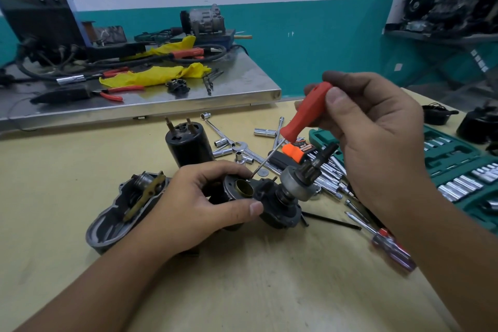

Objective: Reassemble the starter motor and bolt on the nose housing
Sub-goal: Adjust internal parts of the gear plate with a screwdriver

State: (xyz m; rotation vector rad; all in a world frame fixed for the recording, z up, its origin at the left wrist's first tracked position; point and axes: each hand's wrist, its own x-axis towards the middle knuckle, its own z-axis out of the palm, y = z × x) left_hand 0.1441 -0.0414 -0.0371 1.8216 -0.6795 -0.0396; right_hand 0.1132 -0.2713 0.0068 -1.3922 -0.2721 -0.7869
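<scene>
Between left-hand fingers [250, 207] — starter motor [269, 197], screwdriver [304, 113] tip touching.

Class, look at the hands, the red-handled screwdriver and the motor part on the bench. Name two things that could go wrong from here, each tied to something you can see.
1. The screwdriver tip sits at the motor part, close to the fingers of the left hand holding it; a slip could jab them.
2. The right hand grips only the handle top, so the thin shaft might skid.
</scene>
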